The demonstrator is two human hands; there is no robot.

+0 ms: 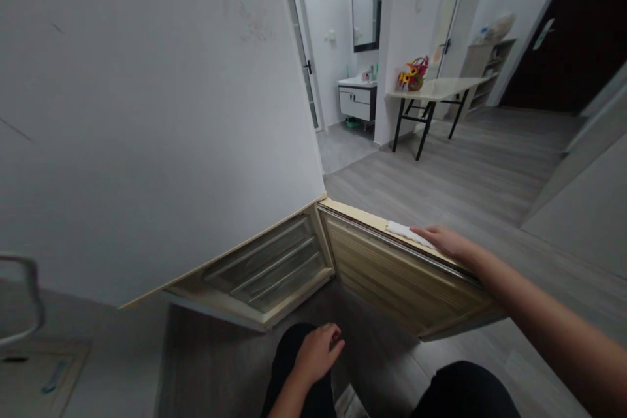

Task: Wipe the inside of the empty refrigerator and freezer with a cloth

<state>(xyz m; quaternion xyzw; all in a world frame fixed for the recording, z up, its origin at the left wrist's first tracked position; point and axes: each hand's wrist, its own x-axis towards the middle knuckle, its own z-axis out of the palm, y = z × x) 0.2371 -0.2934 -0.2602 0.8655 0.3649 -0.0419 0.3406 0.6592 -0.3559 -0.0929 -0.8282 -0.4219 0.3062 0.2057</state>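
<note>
Your right hand (443,241) lies palm-down with its fingers stretched along a thin, white, ragged-edged cloth (406,232), which sits on the flat cream top edge of the open, ribbed, cream-lined door (392,274); whether those fingers pinch the cloth or only press it, you cannot tell. Your left hand (318,354) rests at your dark-trousered left knee (285,347), loosely curled, with nothing visible in it. The door hangs from the low, pale-walled cabinet (272,315), and no hand shows bracing it. A sideways push could therefore swing it, perhaps towards your dark-trousered right knee (467,386). The cloth covers only a narrow strip, so fingers sliding past its end would meet bare edge, and a light touch might let it slip off onto the grey wood-look floor (470,192).
</note>
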